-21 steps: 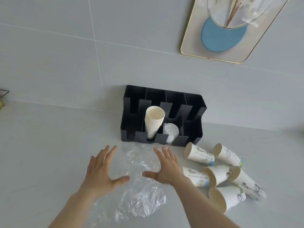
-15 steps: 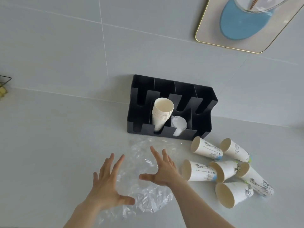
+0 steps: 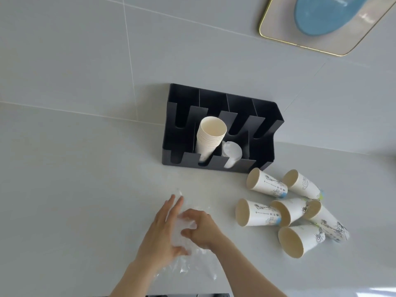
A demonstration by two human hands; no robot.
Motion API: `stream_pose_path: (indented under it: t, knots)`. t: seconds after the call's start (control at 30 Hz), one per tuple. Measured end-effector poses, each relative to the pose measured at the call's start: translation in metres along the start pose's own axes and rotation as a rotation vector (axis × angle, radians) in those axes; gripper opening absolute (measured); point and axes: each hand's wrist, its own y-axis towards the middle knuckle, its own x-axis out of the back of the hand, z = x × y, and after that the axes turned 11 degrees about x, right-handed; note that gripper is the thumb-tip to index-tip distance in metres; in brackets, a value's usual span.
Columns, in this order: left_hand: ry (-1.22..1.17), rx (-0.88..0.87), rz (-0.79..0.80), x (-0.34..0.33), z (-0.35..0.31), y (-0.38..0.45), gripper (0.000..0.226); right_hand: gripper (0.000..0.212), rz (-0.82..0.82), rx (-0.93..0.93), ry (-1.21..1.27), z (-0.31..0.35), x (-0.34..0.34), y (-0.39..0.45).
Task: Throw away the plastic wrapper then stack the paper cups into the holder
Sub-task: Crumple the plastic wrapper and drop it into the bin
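Observation:
A clear plastic wrapper lies crumpled on the pale counter, bunched between my two hands. My left hand presses its left side with fingers extended. My right hand curls its fingers into the plastic from the right. The black cup holder stands against the wall, with a stack of plain paper cups in its second slot and clear plastic lids in the third. Several printed paper cups lie on their sides to the right of my hands.
A gold-rimmed tray with a blue disc leans on the wall at the upper right. A dark edge shows at the bottom of the view, below the counter.
My hands have come together from spread apart, gathering the flat wrapper into a bunch between them. The view has tilted down and moved closer to the counter.

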Motion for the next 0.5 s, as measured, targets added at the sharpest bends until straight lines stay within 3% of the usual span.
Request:
stream_pose_path:
  t: [0.13, 0.23, 0.33, 0.43, 0.5]
  knots:
    - [0.040, -0.035, -0.016, 0.004, -0.021, 0.019, 0.086, 0.038, -0.010, -0.054, 0.286, 0.011, 0.023, -0.014]
    - [0.052, 0.061, -0.161, 0.020, -0.036, 0.030, 0.055, 0.051, -0.178, 0.003, 0.587, 0.019, 0.049, -0.035]
    - [-0.117, 0.139, -0.183, 0.036, -0.065, 0.034, 0.033, 0.077, -0.277, 0.093, 0.452, 0.027, 0.066, -0.047]
    - [-0.412, 0.077, -0.139, 0.047, -0.111, 0.031, 0.024, 0.082, -0.151, 0.136, 0.627, 0.038, 0.076, -0.049]
    - [-0.636, 0.039, -0.073, 0.055, -0.137, 0.024, 0.036, 0.075, -0.097, 0.171, 0.853, 0.038, 0.083, -0.049]
